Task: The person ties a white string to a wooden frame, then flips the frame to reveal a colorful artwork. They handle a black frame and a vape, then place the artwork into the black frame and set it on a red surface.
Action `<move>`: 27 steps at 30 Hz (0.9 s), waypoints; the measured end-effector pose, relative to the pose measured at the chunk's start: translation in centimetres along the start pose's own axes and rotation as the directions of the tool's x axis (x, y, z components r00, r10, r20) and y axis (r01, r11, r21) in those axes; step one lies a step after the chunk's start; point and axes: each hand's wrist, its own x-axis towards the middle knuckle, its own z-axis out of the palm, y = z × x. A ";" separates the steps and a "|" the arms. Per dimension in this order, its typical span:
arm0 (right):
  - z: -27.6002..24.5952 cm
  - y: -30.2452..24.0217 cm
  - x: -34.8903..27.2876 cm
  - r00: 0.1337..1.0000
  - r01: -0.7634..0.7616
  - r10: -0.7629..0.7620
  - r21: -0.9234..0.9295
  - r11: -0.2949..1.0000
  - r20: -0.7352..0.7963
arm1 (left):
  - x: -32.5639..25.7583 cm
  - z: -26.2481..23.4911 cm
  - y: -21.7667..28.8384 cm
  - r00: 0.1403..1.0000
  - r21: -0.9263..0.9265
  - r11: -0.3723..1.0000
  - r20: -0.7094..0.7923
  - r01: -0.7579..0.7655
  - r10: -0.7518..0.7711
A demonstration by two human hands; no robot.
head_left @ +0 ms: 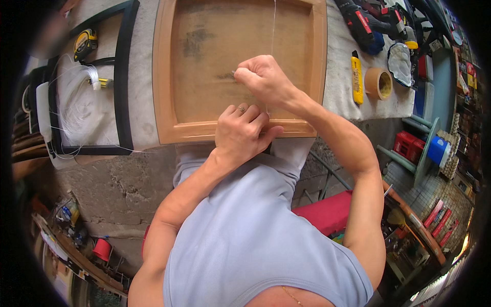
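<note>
A wooden picture frame (164, 66) with a brown backing panel (215, 46) lies in front of me on the cloth-covered table. Down its right part runs a thin white cord (274, 25), passing behind my right hand and reaching the fingers of my left. My left hand (239, 128) rests on the near rail, fingers curled and closed at the cord. Above the panel, my right hand (266, 79) is closed in a fist. A small metal tip (233, 73) sticks out beside its thumb; the rest of that object is hidden.
At left lies a black frame (123, 77) with a tape measure (85, 43) and a coil of white cord (76, 110). On the right are a yellow utility knife (357, 79), a tape roll (378, 84), a glove (400, 64) and a power drill (360, 25).
</note>
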 end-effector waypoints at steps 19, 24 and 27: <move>-1.4 -1.9 -6.1 0.966 0.251 -0.257 0.243 0.937 -0.009 | 0.8 0.0 -0.2 0.988 -0.099 0.984 -0.035 0.147 -0.151; -1.1 0.3 -8.3 0.963 0.235 -0.153 0.411 0.881 -0.221 | 0.8 -0.2 0.4 0.900 -0.486 0.784 0.014 0.387 -0.435; -0.6 1.6 -9.3 0.981 0.153 -0.103 0.328 0.932 -0.165 | 0.6 -0.5 0.2 0.860 -0.669 0.622 0.049 0.406 -0.508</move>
